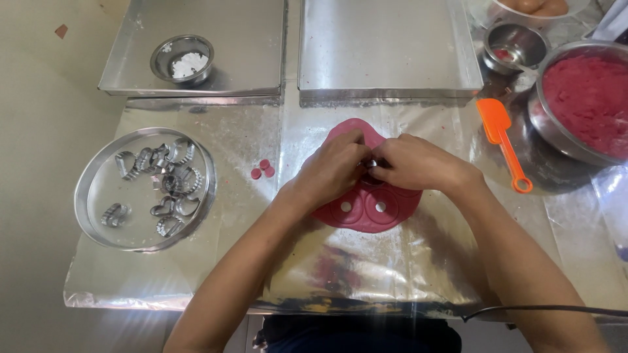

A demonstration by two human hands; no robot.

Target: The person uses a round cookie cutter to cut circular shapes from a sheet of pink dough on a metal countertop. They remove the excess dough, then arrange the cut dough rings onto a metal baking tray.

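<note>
Both hands meet at frame centre over the pink dough sheet (366, 209), left hand (333, 167) & right hand (412, 163) pinched shut on a small metal cutter (371, 163), so I'd press straight down w/ even pressure, close to the rings already cut, then lift w/o twisting.

Deep pink rolled dough sheet (366, 209) at centre, ring-patterned; orange spatula (502, 140) at right; red-pink dough in steel bowl (579, 101) upper right; shiny silver cookie cutters (160, 180) at left.
</note>
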